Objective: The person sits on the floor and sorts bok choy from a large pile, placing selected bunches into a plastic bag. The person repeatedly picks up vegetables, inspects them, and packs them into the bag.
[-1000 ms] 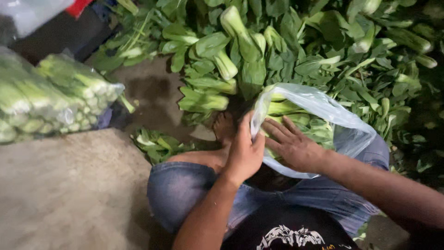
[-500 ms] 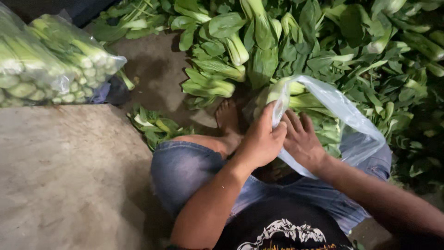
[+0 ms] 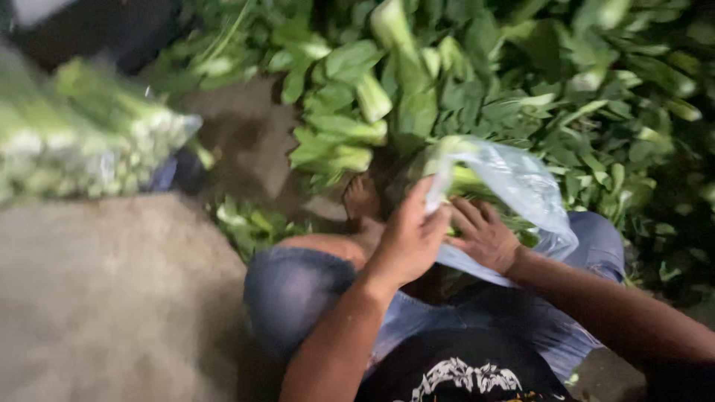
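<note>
Hands met at a thin, crinkled clear plastic bag (image 3: 521, 186): left hand (image 3: 412, 237) pinched its rim, right hand (image 3: 484, 237) pressed leafy bok choy (image 3: 465, 179) inside.

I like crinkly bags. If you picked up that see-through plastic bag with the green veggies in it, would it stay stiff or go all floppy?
Probably floppy: the clear plastic bag is thin and wrinkled, sagging over the leafy greens inside. The left hand pinches its edge and the right hand props it underneath, so it likely droops unsupported. The film may feel slippery.

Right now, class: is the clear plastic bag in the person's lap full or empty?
Partly filled: green leafy vegetables show through the clear plastic bag, which both hands hold.
</note>
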Motion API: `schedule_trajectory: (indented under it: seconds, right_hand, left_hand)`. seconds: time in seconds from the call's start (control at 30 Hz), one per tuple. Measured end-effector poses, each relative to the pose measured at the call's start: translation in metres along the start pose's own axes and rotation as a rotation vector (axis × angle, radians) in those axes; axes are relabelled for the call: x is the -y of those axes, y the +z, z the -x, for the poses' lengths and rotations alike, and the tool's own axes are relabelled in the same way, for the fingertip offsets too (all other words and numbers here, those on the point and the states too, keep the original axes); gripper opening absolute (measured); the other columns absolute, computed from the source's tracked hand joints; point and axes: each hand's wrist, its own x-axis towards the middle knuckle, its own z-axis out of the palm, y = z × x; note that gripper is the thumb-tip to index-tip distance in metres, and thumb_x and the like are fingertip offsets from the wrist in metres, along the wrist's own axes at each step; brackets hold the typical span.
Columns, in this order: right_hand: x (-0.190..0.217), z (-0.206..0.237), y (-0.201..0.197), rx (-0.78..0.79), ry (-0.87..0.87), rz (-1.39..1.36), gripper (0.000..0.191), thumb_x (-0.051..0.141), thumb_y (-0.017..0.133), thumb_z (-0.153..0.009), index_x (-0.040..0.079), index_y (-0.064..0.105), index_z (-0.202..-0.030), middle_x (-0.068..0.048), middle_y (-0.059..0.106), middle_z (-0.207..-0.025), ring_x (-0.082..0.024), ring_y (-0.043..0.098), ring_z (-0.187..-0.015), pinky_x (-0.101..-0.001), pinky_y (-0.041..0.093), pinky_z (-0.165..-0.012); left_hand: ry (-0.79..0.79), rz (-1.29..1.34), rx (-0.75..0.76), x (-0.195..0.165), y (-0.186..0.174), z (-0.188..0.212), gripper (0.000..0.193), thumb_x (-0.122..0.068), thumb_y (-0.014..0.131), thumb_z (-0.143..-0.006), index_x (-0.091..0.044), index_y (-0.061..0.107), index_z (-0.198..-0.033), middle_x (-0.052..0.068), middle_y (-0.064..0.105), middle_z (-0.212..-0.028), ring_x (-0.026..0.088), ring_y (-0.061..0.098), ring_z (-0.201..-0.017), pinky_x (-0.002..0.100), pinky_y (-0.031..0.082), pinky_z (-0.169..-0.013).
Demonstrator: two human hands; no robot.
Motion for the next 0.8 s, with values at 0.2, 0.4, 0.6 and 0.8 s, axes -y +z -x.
schedule_trajectory:
  seconds: [0.2, 0.4, 0.6, 0.8]
  right_hand:
    - [0.011, -0.011, -0.024, 0.228, 0.058, -0.099, 0.072, 0.039, 0.051, -0.086, 0.032, 0.029, -0.155, -0.021, 0.015, -0.164, -0.044, 0.015, -0.152, -0.0668, 0.021, -0.111]
    - [0.019, -0.021, -0.057, 0.253, 0.235, -0.181, 0.071, 0.033, 0.054, -0.089, 0.027, 0.027, -0.154, -0.018, 0.008, -0.169, -0.04, 0.013, -0.151, -0.0665, 0.014, -0.115]
    - [0.009, -0.023, -0.072, 0.189, 0.273, -0.232, 0.075, 0.034, 0.061, -0.085, 0.023, 0.031, -0.153, -0.016, 0.013, -0.166, -0.037, 0.018, -0.151, -0.067, 0.019, -0.114]
    - [0.012, -0.03, -0.076, 0.226, 0.227, -0.221, 0.058, 0.036, 0.056, -0.095, 0.017, 0.036, -0.146, -0.02, 0.013, -0.169, -0.042, 0.02, -0.15, -0.0709, 0.025, -0.108]
  left_hand:
    - [-0.166, 0.107, 0.052, -0.017, 0.004, -0.006, 0.047, -0.006, 0.055, -0.102, 0.004, 0.046, -0.147, 0.012, 0.065, -0.122, 0.014, 0.061, -0.107, 0.026, 0.052, -0.089]
    - [-0.139, 0.137, 0.118, -0.013, 0.003, -0.016, 0.051, 0.002, 0.051, -0.097, 0.001, 0.043, -0.147, 0.009, 0.063, -0.127, 0.013, 0.061, -0.107, 0.026, 0.051, -0.087]
    - [0.415, -0.938, 0.027, -0.012, -0.006, -0.02, 0.056, -0.003, 0.073, -0.088, 0.001, 0.052, -0.139, 0.014, 0.065, -0.123, 0.025, 0.057, -0.112, 0.037, 0.044, -0.097]
    - [-0.269, -0.183, 0.156, -0.006, 0.0, -0.021, 0.057, -0.01, 0.06, -0.092, 0.003, 0.049, -0.145, 0.026, 0.066, -0.116, 0.035, 0.063, -0.092, 0.045, 0.049, -0.081]
